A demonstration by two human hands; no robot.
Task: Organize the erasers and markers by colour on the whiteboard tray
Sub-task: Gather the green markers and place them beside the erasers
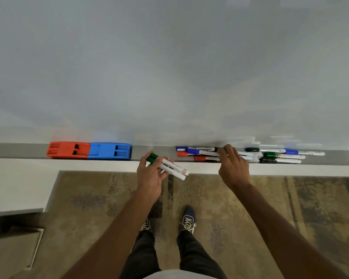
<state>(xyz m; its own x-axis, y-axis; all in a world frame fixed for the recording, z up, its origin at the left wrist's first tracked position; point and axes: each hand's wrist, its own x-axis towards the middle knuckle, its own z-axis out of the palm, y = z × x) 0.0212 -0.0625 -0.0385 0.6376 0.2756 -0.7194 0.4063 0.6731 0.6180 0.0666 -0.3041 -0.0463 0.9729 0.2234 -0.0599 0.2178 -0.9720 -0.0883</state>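
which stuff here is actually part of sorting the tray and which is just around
Part of the job:
- red eraser and blue eraser, side by side on the tray
- two green markers in the left hand
- mixed marker pile under the right hand
- marker cluster further right

Just around:
- whiteboard
- carpet
- shoes

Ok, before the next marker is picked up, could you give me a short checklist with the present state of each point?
1. Left hand holds the two green markers securely: ok.
2. Right hand has reached the mixed pile: ok.
3. Right hand already grips a marker: cannot tell.
4. Red eraser and blue eraser placed side by side: ok.
5. Free space on tray between the blue eraser and the mixed pile: ok.
6. Markers sorted by colour: not ok.
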